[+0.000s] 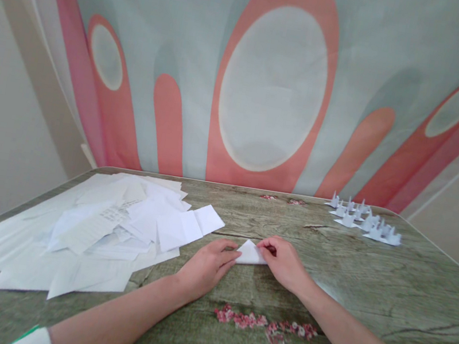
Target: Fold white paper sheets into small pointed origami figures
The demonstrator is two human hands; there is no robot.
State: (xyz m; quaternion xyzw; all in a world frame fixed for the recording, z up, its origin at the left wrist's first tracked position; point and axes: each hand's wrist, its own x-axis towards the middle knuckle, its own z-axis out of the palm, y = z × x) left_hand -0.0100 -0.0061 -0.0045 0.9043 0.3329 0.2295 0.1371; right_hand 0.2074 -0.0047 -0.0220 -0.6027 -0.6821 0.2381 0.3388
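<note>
A wood-grain table (375, 300) is spreading beneath; well in from its far edge, the left hand (206, 266) and right hand (282, 263) are grasping a folded white paper triangle (249, 254) that is lying between them, its right corner probably hiding behind the right hand.

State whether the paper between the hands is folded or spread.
Folded: the paper shows a small triangular outline between the left hand and right hand.
</note>
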